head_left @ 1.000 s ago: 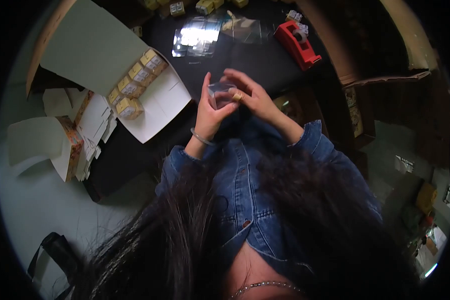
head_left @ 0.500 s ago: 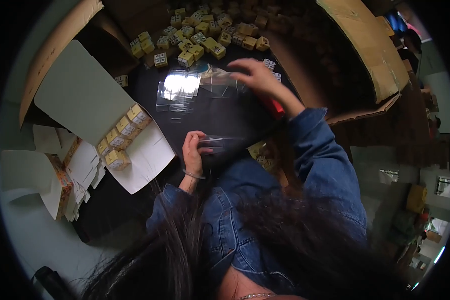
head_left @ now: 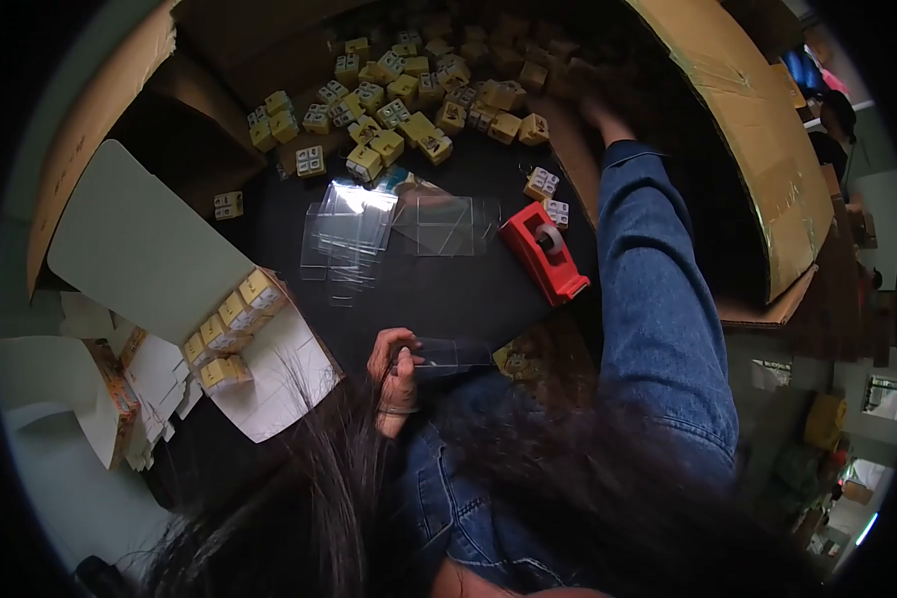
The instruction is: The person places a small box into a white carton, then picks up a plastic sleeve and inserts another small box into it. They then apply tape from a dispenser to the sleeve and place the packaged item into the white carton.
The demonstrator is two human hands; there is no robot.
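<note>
My left hand (head_left: 396,367) pinches a clear plastic sleeve (head_left: 453,354) low over the near side of the black table, close to my body. My right arm stretches far forward, and my right hand (head_left: 586,95) is a dim blur by the pile of small yellow boxes (head_left: 404,88); its fingers cannot be made out. Flat clear plastic pieces (head_left: 354,234) lie spread on the black surface between the pile and my left hand. To their right stands a red tape dispenser (head_left: 545,254) with a roll in it.
At the left, an open white box (head_left: 269,384) holds a row of yellow boxes (head_left: 231,324). Folded white cartons (head_left: 154,389) lie beyond it. Large cardboard flaps (head_left: 733,130) rise at the right and left. A person (head_left: 832,120) is partly visible at the far right.
My right hand has moved from above the clear plastic pieces forward and right to the pile, uncovering the dispenser. The view has shifted, and my left hand still has the sleeve.
</note>
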